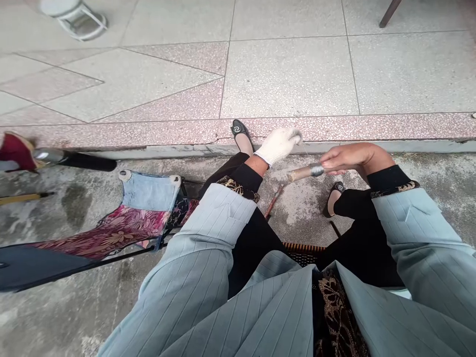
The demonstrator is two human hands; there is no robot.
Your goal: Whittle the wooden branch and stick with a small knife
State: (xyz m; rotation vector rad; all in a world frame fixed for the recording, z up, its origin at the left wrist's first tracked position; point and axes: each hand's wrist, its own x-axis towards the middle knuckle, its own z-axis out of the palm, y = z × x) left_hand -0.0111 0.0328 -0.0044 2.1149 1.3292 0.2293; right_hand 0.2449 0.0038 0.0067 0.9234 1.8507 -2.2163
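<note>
Two hands, two black flats, one white glove, one silver-wound stick and one fabric recliner are counted.

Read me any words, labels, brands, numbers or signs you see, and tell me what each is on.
No readable text.
Left shoe: S-like ornament, too small to tell whether it's a letter.
Right shoe: ornament too small to read.
Stick in the right hand: no lettering visible.

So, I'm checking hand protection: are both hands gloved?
No, the left hand wears a white glove, but the right hand is bare.

Wooden stick in right grip
</note>
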